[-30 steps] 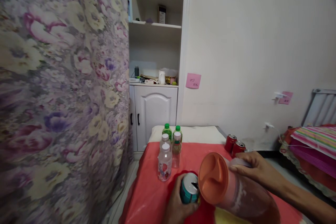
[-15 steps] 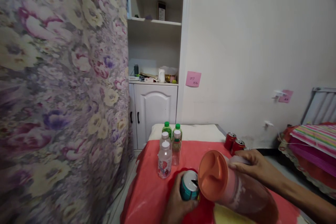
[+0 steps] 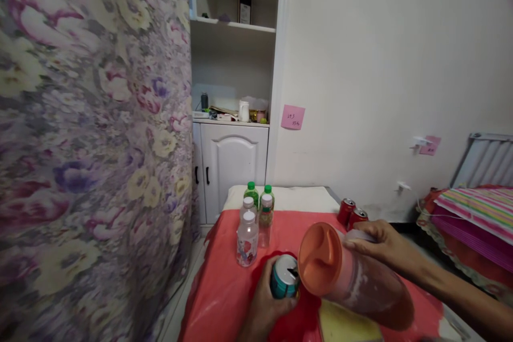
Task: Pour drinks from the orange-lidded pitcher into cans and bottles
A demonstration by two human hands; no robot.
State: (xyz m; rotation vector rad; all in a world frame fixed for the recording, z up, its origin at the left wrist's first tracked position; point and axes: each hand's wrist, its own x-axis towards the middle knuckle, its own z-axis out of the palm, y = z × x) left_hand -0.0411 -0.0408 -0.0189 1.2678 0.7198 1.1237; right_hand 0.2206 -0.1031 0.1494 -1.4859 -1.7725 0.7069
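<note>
My left hand (image 3: 266, 302) is wrapped round a teal drink can (image 3: 284, 280), its silver top facing up with a dark opening. In my right hand (image 3: 372, 240) is the handle of a clear pitcher (image 3: 366, 288) with an orange lid (image 3: 320, 259). The pitcher lies tilted almost on its side, with brownish liquid inside. Its lid is close beside the can's top; I cannot tell whether they touch or whether liquid flows between them. Under the can, a red tray or mat (image 3: 276, 331) is partly hidden.
Several capped bottles (image 3: 247, 240) stand left of the can on the red tablecloth (image 3: 216, 278). Two red cans (image 3: 347, 211) are at the back right. A yellow cloth (image 3: 344, 323) lies below the pitcher. Beyond are a white cabinet (image 3: 236, 171), a floral curtain (image 3: 100, 144) and a bed (image 3: 473, 219).
The whole view has shifted slightly, so everything appears a little further left and up. Both hands keep their hold, and the pitcher stays tilted beside the can.
</note>
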